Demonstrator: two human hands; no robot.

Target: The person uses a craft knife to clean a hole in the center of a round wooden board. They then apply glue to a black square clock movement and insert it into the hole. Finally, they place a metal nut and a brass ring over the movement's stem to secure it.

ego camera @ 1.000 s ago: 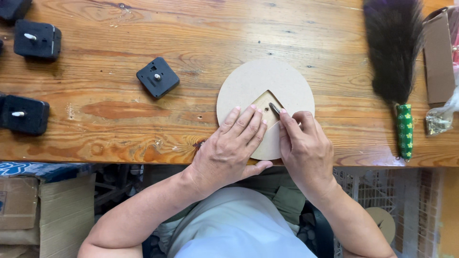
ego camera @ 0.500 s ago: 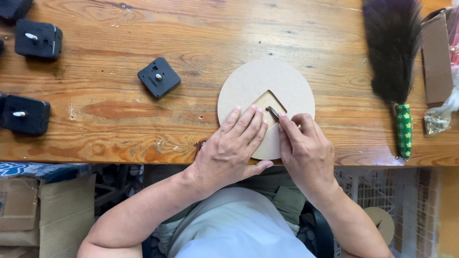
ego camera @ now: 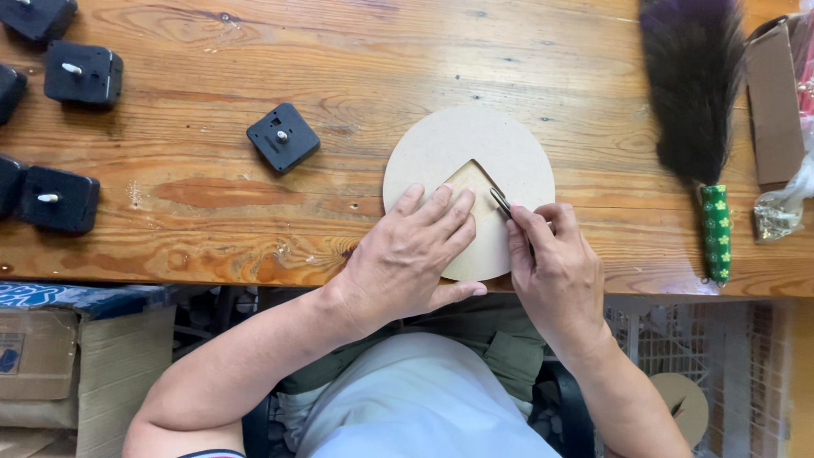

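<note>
A round beige fibreboard disc (ego camera: 462, 140) lies on the wooden table near its front edge. A paler triangular piece (ego camera: 471, 180) lies on the disc's lower half. My left hand (ego camera: 411, 254) presses flat on the triangle and the disc, fingers spread. My right hand (ego camera: 555, 271) pinches a thin dark pointed tool (ego camera: 500, 203) whose tip rests along the triangle's right edge.
Several black square clock movements lie on the left of the table, one (ego camera: 283, 137) close to the disc. A dark feather brush with a green patterned handle (ego camera: 715, 229) lies at the right, beside a cardboard box (ego camera: 773, 102). Cardboard boxes (ego camera: 51, 356) stand below the table's edge.
The tool tip in my right hand has shifted slightly along the triangle's right edge. My left hand has stayed pressed on the disc.
</note>
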